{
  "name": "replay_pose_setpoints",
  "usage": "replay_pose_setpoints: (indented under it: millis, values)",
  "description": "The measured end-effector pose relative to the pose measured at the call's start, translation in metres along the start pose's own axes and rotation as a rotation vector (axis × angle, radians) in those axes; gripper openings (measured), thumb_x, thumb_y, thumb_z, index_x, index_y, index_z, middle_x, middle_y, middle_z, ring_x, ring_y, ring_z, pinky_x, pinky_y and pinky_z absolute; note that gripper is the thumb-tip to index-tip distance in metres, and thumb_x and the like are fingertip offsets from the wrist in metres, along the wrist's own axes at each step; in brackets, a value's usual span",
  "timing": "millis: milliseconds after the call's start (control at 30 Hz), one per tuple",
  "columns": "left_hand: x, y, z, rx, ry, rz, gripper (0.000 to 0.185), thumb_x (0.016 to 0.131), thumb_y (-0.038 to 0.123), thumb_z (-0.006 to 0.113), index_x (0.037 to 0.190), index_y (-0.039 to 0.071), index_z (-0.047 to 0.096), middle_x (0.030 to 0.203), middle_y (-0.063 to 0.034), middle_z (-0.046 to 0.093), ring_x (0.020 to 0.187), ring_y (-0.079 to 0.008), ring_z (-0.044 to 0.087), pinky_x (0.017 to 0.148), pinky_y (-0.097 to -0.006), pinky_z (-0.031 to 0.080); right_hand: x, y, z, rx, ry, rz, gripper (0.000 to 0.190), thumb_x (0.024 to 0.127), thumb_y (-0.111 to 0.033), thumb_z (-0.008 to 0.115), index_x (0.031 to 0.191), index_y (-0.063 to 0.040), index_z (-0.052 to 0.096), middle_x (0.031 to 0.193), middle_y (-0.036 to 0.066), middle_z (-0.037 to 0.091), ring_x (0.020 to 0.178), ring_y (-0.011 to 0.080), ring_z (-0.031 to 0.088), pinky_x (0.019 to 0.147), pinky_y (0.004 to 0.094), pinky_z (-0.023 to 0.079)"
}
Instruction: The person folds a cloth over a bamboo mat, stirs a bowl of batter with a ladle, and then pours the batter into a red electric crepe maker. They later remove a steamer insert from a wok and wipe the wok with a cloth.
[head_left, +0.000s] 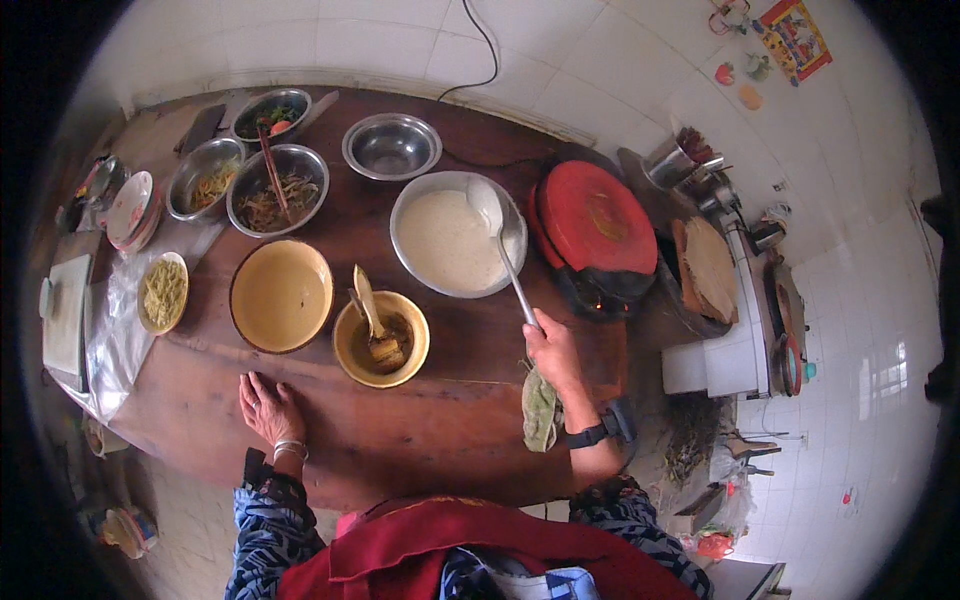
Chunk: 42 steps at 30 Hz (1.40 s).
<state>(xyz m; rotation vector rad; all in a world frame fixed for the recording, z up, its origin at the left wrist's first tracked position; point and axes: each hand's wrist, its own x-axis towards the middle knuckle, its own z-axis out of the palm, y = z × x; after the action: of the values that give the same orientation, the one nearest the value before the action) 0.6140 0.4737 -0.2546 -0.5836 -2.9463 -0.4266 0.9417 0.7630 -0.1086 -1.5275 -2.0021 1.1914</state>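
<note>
My right hand (553, 349) grips the handle of a metal ladle (513, 274). The ladle's bowl rests in a metal basin of pale batter (442, 240), near the basin's right side. My left hand (271, 411) lies palm down on the wooden table (405, 442), holding nothing. Between the hands stands a yellow bowl (345, 352) with a brush (375, 315) and dark oily contents. A larger yellow bowl (281, 296) sits beyond my left hand. Under my right forearm lies a green cloth (540, 412). Right of the basin is a closed red electric griddle (596, 217) with a lit indicator.
At the back left stand metal bowls of shredded food (274, 195), one with chopsticks (271, 169) across it. An oval dish of pale green shreds (163, 292) sits nearer. A metal bowl (391, 148) stands behind the basin. Flatbreads (709, 270) lie right of the griddle.
</note>
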Motion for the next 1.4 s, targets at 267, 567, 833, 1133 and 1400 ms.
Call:
replay_pose_setpoints:
  millis: [267,567,833,1133,1400]
  values:
    - [-0.001,0.003,-0.003,0.000,0.005,0.001,0.059,0.087,0.028,0.055,0.139,0.009,0.035,0.146,-0.0086,0.031,0.134,-0.0275,0.027,0.110,-0.0404,0.021,-0.009,-0.015,0.040,0.756,-0.243,0.309,0.028,0.091,-0.028,0.058,0.114,-0.013,0.056,0.063,-0.001,0.046,0.041,0.0043,0.034,0.034,0.0191,0.028]
    - [-0.001,0.003,-0.003,0.000,0.006,-0.003,0.058,0.087,0.028,0.055,0.138,0.010,0.036,0.146,-0.0084,0.031,0.133,-0.0278,0.027,0.109,-0.0407,0.022,-0.027,0.004,0.043,1.356,-0.628,0.395,0.033,0.094,-0.025,0.051,0.125,-0.013,0.052,0.064,-0.002,0.044,0.041,0.0003,0.032,0.035,0.0157,0.028]
    - [-0.001,0.003,-0.004,0.007,-0.003,-0.008,0.058,0.087,0.029,0.054,0.139,0.010,0.034,0.146,-0.0089,0.031,0.133,-0.0280,0.028,0.109,-0.0416,0.022,-0.056,-0.004,0.003,1.061,-0.423,0.325,0.034,0.094,-0.023,0.051,0.125,-0.010,0.051,0.064,-0.001,0.045,0.041,0.0012,0.032,0.034,0.0161,0.028]
    - [-0.002,0.003,-0.003,0.019,0.013,-0.001,0.058,0.087,0.029,0.054,0.139,0.011,0.034,0.146,-0.0080,0.031,0.133,-0.0277,0.028,0.109,-0.0409,0.021,-0.059,-0.040,-0.038,0.602,-0.115,0.172,0.036,0.091,-0.013,0.056,0.125,-0.003,0.052,0.068,-0.004,0.046,0.053,0.0028,0.041,0.038,0.0178,0.029]
    - [-0.001,0.001,-0.002,0.028,-0.007,-0.010,0.058,0.087,0.029,0.054,0.139,0.011,0.034,0.146,-0.0076,0.031,0.133,-0.0274,0.028,0.109,-0.0404,0.022,-0.039,-0.036,-0.036,0.003,0.120,-0.167,0.038,0.090,-0.018,0.056,0.126,-0.008,0.052,0.071,0.006,0.059,0.061,0.0183,0.057,0.054,0.0306,0.044]
